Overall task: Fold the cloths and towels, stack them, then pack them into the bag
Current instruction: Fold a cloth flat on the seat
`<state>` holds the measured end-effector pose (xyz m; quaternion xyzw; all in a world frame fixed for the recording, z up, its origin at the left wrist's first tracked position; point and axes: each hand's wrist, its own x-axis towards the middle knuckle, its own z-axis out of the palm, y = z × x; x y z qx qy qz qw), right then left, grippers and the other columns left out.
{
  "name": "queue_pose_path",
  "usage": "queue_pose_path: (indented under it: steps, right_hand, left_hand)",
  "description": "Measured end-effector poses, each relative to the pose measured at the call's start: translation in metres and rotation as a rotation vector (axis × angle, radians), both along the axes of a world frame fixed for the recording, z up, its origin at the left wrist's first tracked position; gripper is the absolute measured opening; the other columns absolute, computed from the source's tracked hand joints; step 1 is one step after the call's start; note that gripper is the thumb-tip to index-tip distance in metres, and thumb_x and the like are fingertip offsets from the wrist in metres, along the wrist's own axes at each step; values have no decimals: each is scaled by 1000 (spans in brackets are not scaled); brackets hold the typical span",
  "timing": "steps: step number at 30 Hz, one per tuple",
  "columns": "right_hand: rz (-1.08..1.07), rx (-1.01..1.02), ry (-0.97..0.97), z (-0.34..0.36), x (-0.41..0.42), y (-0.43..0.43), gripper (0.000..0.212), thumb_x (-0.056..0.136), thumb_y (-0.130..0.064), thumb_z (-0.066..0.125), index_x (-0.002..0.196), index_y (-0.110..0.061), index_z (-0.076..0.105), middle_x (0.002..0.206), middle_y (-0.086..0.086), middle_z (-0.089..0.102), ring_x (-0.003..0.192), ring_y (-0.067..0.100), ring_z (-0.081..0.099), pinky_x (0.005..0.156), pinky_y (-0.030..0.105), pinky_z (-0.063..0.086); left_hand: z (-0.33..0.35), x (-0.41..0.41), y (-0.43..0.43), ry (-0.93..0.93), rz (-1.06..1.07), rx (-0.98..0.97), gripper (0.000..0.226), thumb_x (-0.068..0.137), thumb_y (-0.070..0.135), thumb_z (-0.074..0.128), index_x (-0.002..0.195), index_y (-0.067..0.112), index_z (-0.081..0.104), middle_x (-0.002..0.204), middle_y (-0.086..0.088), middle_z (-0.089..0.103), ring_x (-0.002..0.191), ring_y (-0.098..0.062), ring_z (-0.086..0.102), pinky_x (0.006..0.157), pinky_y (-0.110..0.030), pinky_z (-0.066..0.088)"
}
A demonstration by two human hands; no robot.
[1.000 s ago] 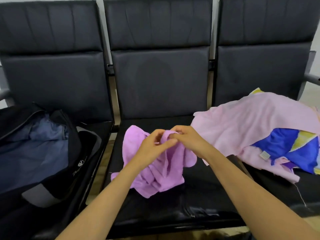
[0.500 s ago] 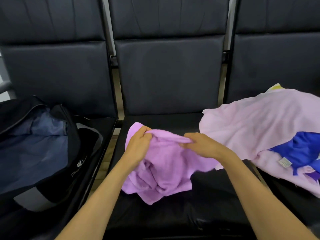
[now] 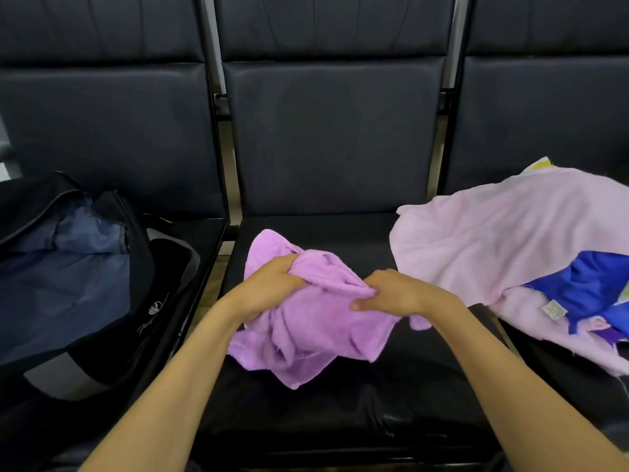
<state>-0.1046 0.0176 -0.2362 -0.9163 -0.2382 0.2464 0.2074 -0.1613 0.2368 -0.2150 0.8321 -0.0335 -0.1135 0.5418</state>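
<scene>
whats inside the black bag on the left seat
Only crumpled blue-grey lining shows inside the open black bag; no cloth is visible there. Its near end is hidden behind its own wall, and its left side runs out of frame.

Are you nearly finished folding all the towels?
Not nearly. Done: nothing looks folded or stacked yet, and the open bag on the left seat shows no towels inside. In hand: the left hand and right hand grip the crumpled purple towel over the middle seat. Left: fold it, then the pink towel and blue cloth heaped on the right seat, stack and pack.
</scene>
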Motion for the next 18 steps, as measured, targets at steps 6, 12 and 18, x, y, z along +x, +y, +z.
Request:
queue_pose_path:
  steps: [6,12,18]
  right_hand:
    - [-155,576,106,6,4,-14,14,97,-18,48,102,-18,62,94,-5,67,85,4,62,75,18,50]
    - [-160,601,191,7,-6,5,13,95,-18,55,95,-30,62,76,-29,67,79,0,64,64,6,45]
    - [-94,35,357,2,-19,11,31,74,-33,80,78,-16,54,48,2,51,40,15,44,45,23,38]
  left_hand:
    - [1,0,18,339,-233,281,35,74,34,81,100,16,68,97,-1,73,99,-20,67,85,-30,54]
    - [-11,4,20,169,-49,103,22,87,30,68,105,19,68,102,4,72,100,-13,65,90,-25,51]
    - [-6,2,7,132,25,-241,31,84,21,71,113,14,67,111,-6,71,110,-19,64,102,-42,47]
